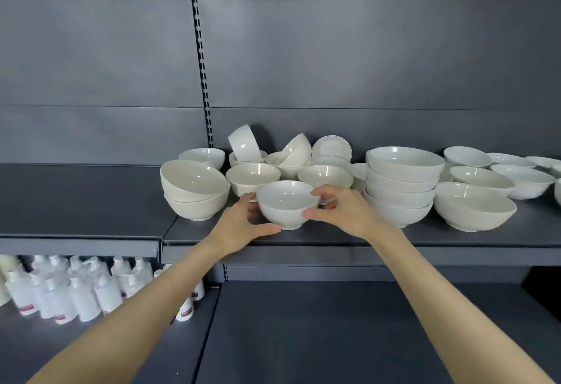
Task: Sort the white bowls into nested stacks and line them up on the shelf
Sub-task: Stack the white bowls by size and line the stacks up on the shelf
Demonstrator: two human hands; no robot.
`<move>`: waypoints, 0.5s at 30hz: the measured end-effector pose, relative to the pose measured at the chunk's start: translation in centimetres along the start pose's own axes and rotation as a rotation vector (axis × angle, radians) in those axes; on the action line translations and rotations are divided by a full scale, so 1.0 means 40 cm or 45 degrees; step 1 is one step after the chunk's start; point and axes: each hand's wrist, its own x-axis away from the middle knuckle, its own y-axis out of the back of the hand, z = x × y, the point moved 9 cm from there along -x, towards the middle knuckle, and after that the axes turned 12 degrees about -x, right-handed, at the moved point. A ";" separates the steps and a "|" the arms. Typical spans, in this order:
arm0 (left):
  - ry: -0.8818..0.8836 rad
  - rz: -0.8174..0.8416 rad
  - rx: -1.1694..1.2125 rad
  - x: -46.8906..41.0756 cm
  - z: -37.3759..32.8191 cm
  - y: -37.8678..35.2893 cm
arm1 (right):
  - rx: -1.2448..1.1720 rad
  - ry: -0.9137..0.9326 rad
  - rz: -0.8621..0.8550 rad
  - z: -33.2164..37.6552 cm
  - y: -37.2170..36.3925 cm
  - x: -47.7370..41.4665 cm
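- Well, to the left of the left fingers, a pair of nested bowls sits with its upper bowl tilted. A knock from the left wrist could, I think, make that upper bowl slide off.
- Next, the left hand is half closed round the left side of the small white bowl. The thumb lies along the lower wall and the other fingers go behind it.
- Between the two hands, this bowl is near the front edge of the shelf. I cannot tell if its foot touches the shelf or is just above it. The wall looks smooth, so a loose grip may let it slip over the edge towards the lower shelf.
- Just behind the fingers, loose bowls stand close together, and two leaning bowls rest tilted inside others. Pushing the held bowl backward could tip them over.
- Then, the right hand grips the right side of the same bowl, with fingers curled over the far rim and the thumb on the near wall.
- Just to the right of the right fingers, a tall stack of wider bowls stands with uneven layers. The knuckles are near it, so a careless move outward might shift it.
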 end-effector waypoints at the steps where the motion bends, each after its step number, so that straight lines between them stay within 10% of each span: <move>1: -0.014 0.012 0.043 -0.008 0.000 -0.003 | -0.051 -0.022 0.004 -0.006 -0.006 -0.004; 15: -0.208 -0.203 0.557 0.009 -0.095 0.089 | -0.356 0.122 -0.206 0.080 0.079 0.026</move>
